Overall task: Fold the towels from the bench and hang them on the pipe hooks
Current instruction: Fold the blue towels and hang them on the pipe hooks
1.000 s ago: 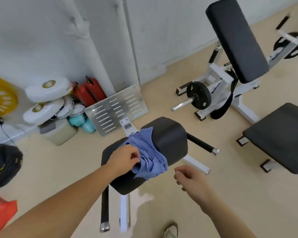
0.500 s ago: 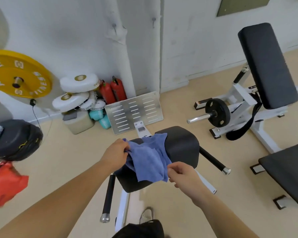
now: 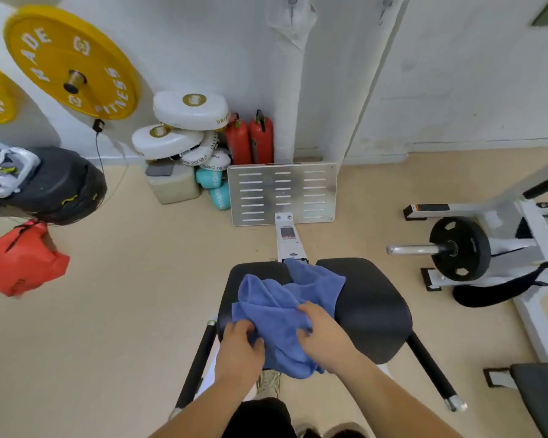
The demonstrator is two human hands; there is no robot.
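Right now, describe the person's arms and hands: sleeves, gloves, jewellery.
Left arm and right arm are bare to the picture's edge, no sleeve showing. Left hand and right hand are ungloved; no ring, watch or band visible.

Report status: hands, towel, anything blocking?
Left hand and right hand both grip towel. Towel bunched, not yet folded, on bench. Nothing blocking the hands.

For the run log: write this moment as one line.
left hand: grips towel | right hand: grips towel | towel: crumpled, on bench
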